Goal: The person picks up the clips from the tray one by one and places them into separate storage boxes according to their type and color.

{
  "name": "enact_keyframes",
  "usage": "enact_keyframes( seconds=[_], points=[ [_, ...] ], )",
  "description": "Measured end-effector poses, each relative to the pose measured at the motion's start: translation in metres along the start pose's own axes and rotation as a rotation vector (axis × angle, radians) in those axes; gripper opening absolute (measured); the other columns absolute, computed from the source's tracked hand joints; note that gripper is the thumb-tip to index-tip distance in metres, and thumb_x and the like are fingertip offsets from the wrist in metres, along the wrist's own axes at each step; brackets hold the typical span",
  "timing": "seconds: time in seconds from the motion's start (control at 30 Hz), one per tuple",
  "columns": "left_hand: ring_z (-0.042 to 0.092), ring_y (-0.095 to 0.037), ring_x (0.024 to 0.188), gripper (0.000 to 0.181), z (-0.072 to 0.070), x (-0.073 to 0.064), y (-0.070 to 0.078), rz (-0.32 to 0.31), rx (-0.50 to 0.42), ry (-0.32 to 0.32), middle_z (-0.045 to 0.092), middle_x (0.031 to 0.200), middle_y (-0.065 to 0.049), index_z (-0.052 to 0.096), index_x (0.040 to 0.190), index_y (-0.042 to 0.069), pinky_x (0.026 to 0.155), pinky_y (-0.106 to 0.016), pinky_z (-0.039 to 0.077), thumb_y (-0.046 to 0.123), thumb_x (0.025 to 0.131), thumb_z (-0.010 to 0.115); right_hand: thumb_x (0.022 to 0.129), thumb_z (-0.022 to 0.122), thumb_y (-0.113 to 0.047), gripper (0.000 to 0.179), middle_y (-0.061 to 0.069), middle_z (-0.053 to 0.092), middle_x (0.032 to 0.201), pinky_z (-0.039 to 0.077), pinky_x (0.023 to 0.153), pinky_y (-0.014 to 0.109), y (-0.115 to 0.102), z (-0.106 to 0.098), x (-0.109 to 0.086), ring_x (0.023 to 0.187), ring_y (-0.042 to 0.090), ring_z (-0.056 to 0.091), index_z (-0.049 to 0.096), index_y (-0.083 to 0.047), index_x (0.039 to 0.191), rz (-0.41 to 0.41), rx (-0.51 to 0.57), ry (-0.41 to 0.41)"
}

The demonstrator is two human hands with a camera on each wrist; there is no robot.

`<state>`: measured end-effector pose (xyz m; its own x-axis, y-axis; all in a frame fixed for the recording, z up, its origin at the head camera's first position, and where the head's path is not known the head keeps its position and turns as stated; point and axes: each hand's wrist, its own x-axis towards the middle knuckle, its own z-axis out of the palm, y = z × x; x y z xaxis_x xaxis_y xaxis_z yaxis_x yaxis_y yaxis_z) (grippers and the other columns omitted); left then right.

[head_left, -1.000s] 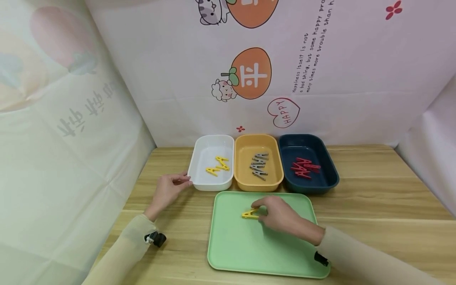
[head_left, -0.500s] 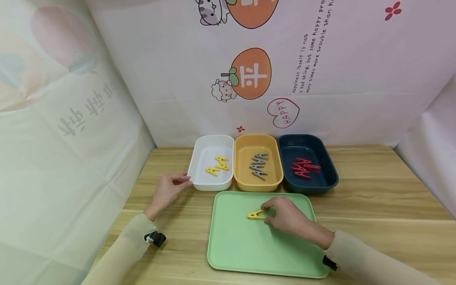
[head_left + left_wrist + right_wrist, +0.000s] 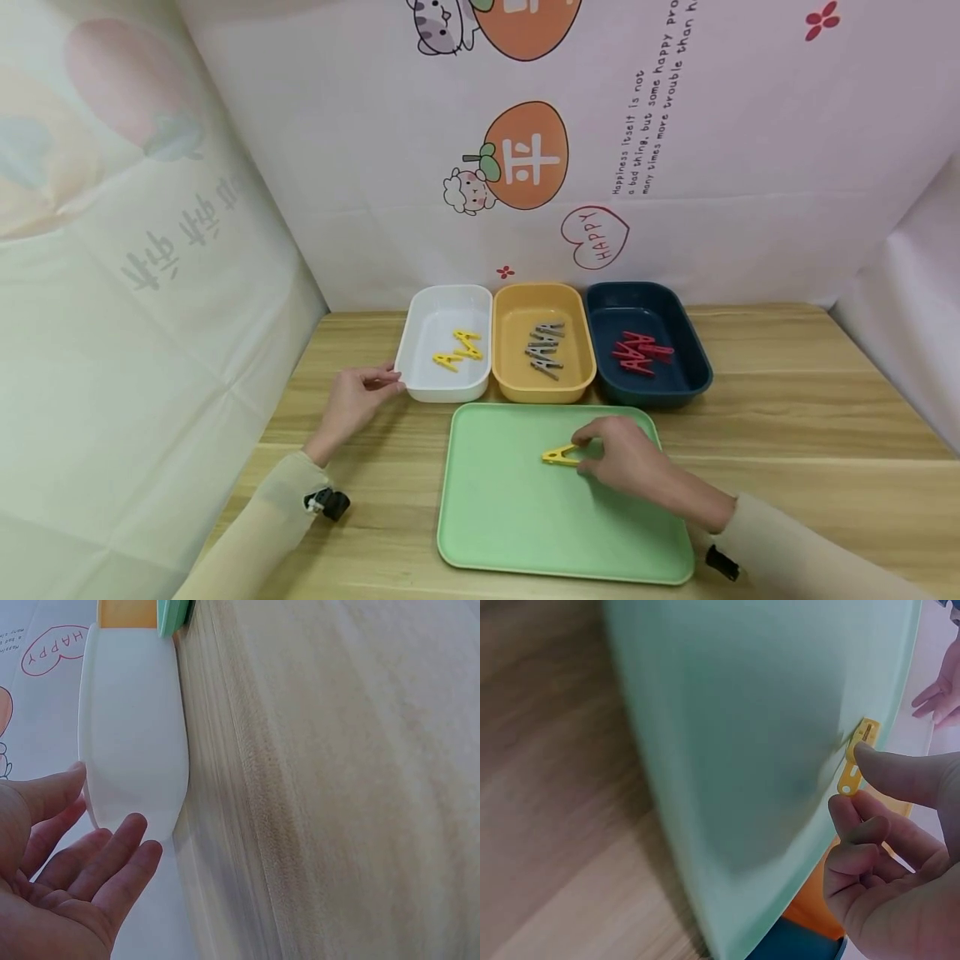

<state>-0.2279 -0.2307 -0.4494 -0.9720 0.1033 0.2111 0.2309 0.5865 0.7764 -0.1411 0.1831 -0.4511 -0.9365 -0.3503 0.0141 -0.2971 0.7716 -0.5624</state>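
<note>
In the head view my right hand [image 3: 626, 462] pinches a yellow clothespin [image 3: 558, 455] by its spread handle ends, low over the green tray [image 3: 517, 525]. In the right wrist view the thumb lies on the clothespin [image 3: 859, 750] with fingertips at its lower end. My left hand [image 3: 356, 408] touches the near left corner of the white bin [image 3: 442, 393]; its fingers look relaxed and spread in the left wrist view. Inside that bin lie several yellow clothespins [image 3: 447, 361].
Beside the white bin stand a yellow-orange bin [image 3: 543, 393] with several grey clothespins [image 3: 546, 346] and a dark blue bin [image 3: 693, 367] with several red ones. Behind them rises a printed white cloth [image 3: 375, 183]. The bins and tray share a wooden table [image 3: 787, 400].
My right hand has drawn the yellow clothespin to the right over the green tray, still pinching it. The left hand stays at the white bin.
</note>
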Motion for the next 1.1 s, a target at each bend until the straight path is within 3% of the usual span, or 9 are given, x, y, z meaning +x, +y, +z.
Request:
enact_keyframes(
  seconds=[0.23, 0.43, 0.77, 1.1],
  points=[
    [0.072, -0.034, 0.112, 0.019, 0.0, 0.0, -0.001, -0.01, -0.001, 0.002, 0.07, 0.131, -0.017, 0.081, 0.106, -0.002, 0.086, -0.036, 0.062, 0.01, 0.092, 0.084, 0.074, 0.096, -0.008, 0.031, -0.004, 0.077, 0.099, 0.059, 0.087, 0.048, 0.009, -0.004, -0.007, 0.099, 0.022, 0.07, 0.083, -0.008, 0.102, 0.031, 0.002, -0.007],
    [0.072, -0.034, 0.113, 0.02, -0.001, 0.0, -0.002, -0.015, -0.003, 0.004, 0.07, 0.131, -0.017, 0.081, 0.107, -0.002, 0.086, -0.036, 0.061, 0.011, 0.092, 0.084, 0.071, 0.098, -0.01, 0.036, -0.004, 0.076, 0.099, 0.06, 0.084, 0.045, 0.011, -0.004, -0.006, 0.097, 0.02, 0.07, 0.083, -0.009, 0.103, 0.011, 0.012, 0.001],
    [0.073, -0.035, 0.11, 0.02, 0.0, 0.0, -0.001, 0.004, -0.005, -0.001, 0.07, 0.131, -0.019, 0.08, 0.106, -0.003, 0.084, -0.035, 0.062, 0.011, 0.092, 0.084, 0.072, 0.098, -0.011, 0.032, -0.005, 0.076, 0.099, 0.059, 0.081, 0.042, 0.01, -0.004, -0.005, 0.094, 0.016, 0.067, 0.083, -0.011, 0.1, 0.047, 0.009, -0.012],
    [0.073, -0.035, 0.111, 0.02, -0.001, -0.001, 0.001, -0.008, -0.015, -0.002, 0.07, 0.131, -0.019, 0.08, 0.106, -0.003, 0.084, -0.034, 0.062, 0.01, 0.092, 0.084, 0.075, 0.096, -0.012, 0.031, -0.001, 0.078, 0.101, 0.051, 0.066, 0.028, 0.011, -0.011, -0.009, 0.078, 0.013, 0.059, 0.084, -0.009, 0.103, 0.084, 0.079, -0.029]
  ],
)
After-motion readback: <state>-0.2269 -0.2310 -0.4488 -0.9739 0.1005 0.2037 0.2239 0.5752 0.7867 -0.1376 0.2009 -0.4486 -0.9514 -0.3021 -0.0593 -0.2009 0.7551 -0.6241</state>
